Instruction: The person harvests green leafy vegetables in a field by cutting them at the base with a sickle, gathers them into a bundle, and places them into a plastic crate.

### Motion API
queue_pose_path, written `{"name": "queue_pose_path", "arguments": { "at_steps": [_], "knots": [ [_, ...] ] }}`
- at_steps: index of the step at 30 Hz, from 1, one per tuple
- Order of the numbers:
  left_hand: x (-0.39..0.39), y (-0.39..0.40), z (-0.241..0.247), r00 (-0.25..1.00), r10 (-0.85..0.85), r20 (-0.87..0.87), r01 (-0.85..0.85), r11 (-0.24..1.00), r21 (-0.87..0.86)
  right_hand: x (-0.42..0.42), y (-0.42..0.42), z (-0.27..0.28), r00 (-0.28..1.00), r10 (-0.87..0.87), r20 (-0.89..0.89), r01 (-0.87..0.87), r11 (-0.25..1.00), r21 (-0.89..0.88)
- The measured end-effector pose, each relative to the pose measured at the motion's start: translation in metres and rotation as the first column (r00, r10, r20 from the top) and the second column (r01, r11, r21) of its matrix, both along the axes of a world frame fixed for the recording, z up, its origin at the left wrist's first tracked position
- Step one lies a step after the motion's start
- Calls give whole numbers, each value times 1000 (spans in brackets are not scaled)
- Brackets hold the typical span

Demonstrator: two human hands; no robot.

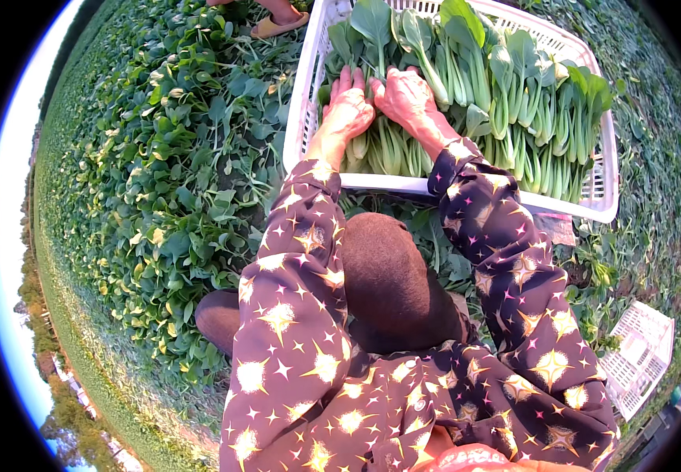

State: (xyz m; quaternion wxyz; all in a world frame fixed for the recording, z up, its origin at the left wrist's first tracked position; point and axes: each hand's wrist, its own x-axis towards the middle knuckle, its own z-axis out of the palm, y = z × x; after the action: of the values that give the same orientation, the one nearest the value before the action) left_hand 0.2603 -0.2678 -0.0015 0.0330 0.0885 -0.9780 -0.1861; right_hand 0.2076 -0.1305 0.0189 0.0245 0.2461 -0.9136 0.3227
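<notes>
A white slatted plastic crate (387, 182) stands before me, filled with bok choy (553, 127) in overlapping rows, leaves mostly towards the far side. My left hand (349, 109) lies on the greens at the crate's left end, its fingers stretched towards the far side. Close beside it, my right hand (408, 100) rests among the stalks with its fingers bent down. Leaves and the hands themselves hide the fingertips, so any grip is unclear. Pale stalks (390, 147) show below both wrists, near the front rim.
Leafy plants (157, 200) grow densely to the left. Another white crate (638, 357) is tipped over at the lower right. Beyond the full crate's left corner is another person's sandalled foot (281, 23). My bent knee (385, 259) is close to the crate's front.
</notes>
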Motion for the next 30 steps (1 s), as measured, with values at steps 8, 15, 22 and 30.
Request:
{"name": "queue_pose_path", "arguments": {
  "at_steps": [8, 15, 22, 30],
  "knots": [
    [24, -1, 71, 877, 72, -475, -16, 993, 121, 7, 89, 64, 985, -128, -119, 48, 851, -523],
    [-21, 44, 57, 995, -45, -92, 32, 989, -141, -12, 205, 67, 927, -307, 214, 374, 739, -560],
    [-39, 57, -1, 954, -238, 184, 276, 935, -223, 5, 275, 27, 886, -459, -70, 391, 819, -420],
    [-37, 44, 41, 942, -275, 192, 286, 958, -31, 15, 373, 37, 620, -674, -402, 671, 721, -173]
  ]
}}
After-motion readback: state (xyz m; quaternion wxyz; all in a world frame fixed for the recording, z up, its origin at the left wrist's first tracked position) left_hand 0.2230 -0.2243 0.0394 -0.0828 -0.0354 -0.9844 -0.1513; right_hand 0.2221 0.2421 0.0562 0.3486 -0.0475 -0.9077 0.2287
